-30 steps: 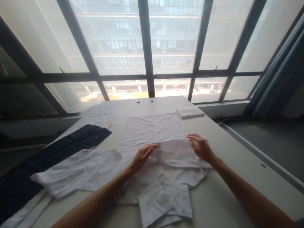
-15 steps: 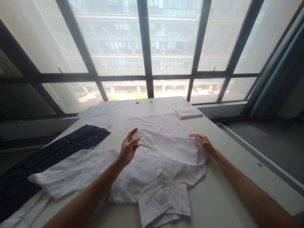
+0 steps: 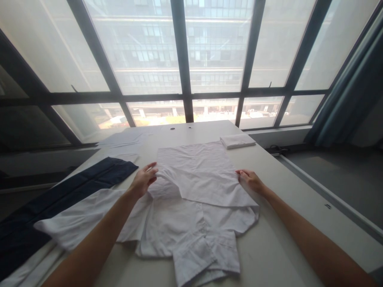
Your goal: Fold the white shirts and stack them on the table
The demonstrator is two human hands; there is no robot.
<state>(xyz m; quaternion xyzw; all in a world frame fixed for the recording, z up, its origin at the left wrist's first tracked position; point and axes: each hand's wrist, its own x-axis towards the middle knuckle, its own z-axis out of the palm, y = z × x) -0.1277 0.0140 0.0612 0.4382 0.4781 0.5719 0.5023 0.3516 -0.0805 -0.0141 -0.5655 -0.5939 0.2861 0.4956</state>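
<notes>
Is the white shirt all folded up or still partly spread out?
Partly folded. The shirt has one sleeve folded across its body, pinched by the left hand, while the other sleeve lies spread on the table.

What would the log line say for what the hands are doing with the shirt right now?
left hand: pinches white shirt fold at its left edge | right hand: rests on shirt's right edge | shirt: flat on table | dark garment: left
</notes>
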